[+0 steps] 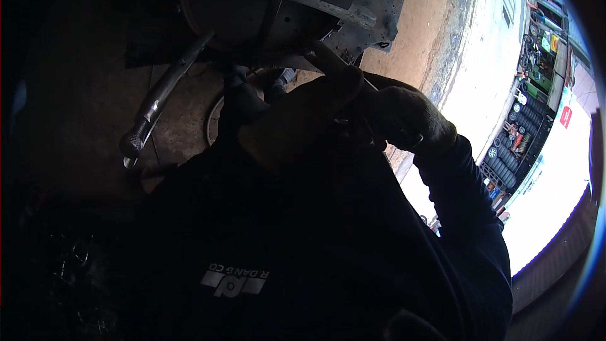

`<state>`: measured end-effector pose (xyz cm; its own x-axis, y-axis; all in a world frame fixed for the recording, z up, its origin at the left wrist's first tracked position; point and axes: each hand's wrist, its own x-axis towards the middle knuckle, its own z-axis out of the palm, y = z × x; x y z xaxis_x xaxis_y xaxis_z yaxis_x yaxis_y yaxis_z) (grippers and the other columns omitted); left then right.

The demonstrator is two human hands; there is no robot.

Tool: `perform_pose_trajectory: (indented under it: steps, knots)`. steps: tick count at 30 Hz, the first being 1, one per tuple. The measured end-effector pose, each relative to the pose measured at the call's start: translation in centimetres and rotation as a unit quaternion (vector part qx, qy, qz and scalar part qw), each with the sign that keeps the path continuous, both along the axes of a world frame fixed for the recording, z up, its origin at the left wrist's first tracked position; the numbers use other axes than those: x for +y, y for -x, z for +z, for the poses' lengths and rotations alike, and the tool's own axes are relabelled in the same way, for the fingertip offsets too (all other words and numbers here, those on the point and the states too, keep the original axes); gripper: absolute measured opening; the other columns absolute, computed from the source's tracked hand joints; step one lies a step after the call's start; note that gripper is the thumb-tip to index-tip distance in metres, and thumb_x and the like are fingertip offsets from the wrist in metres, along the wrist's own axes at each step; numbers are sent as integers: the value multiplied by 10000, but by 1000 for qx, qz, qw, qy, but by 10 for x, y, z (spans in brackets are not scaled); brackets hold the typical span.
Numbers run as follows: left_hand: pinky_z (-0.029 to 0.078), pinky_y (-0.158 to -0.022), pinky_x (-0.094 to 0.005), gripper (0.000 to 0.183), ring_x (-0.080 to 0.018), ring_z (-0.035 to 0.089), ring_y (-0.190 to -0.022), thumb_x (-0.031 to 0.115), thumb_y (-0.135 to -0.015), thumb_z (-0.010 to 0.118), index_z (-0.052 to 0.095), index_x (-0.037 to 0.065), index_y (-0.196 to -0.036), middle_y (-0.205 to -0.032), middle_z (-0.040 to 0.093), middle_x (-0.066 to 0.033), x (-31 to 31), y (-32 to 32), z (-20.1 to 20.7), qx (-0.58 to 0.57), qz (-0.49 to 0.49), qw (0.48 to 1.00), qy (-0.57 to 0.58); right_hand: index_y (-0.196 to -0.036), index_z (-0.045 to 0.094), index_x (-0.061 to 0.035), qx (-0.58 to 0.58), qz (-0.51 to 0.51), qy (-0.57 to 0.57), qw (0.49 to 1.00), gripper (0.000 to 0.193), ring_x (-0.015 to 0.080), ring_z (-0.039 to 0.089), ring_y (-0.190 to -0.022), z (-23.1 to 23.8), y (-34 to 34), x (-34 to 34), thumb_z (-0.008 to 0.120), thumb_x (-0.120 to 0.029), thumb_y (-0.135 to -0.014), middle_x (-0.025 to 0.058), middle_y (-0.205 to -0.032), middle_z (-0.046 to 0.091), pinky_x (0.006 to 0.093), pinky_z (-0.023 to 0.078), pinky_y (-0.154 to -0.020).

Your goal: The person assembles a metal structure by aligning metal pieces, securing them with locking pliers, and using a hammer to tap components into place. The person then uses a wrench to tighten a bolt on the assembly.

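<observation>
Both my hands wear work gloves and meet at mid-frame under a dark metal vehicle assembly (297, 6). My left hand (293, 126), in a tan glove, is closed around the lower end of a flat metal bar (329, 57) that runs up to the assembly. My right hand (404, 119), in a grey glove, curls against the left one from the right; what it grips is hidden. A long steel tool handle (161, 98) with a knurled end hangs down-left from the assembly, apart from both hands. My dark sleeves and chest fill the lower frame.
The brown dirt floor (429, 19) lies beyond the assembly, with a round metal rim (213, 123) on it near my left hand. At the right are bright pavement (492, 57) and stacked tyres (508, 163) in front of a shop. The left side is in deep shadow.
</observation>
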<state>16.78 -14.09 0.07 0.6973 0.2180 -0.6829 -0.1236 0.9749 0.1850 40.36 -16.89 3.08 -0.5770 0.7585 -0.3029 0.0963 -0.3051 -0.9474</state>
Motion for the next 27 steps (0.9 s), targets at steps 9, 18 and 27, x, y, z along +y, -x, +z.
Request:
perform_pose_trajectory:
  steps: [9, 18, 27]
  knots:
    - [516, -923, -348, 554, -197, 634, -1046, 513, -978, 607, 582, 57, -1291, -1137, 649, -117, 3, -4, 6, 5, 14, 999, 47, -1247, 603, 16, -45, -18, 203, 978, 373, 216, 719, -872, 24, 17, 6, 707, -168, -939, 165, -1049, 671, 337, 597, -741]
    - [527, -909, -339, 494, -193, 649, -1016, 470, -990, 597, 593, 69, -1279, -1121, 660, -111, 17, 3, 36, 66, 2, 998, 4, -1284, 598, 3, -80, -26, 297, 951, 387, 209, 718, -911, 38, 33, 10, 691, -171, -951, 167, -1115, 665, 333, 597, -800]
    - [523, -911, -365, 376, -205, 659, -1027, 374, -1064, 472, 622, 76, -1238, -1105, 672, -117, 7, 0, 21, 79, -18, 993, -91, -1320, 593, -10, -155, -46, 393, 905, 402, 203, 718, -950, 59, 46, 23, 674, -175, -963, 169, -1181, 659, 328, 597, -858]
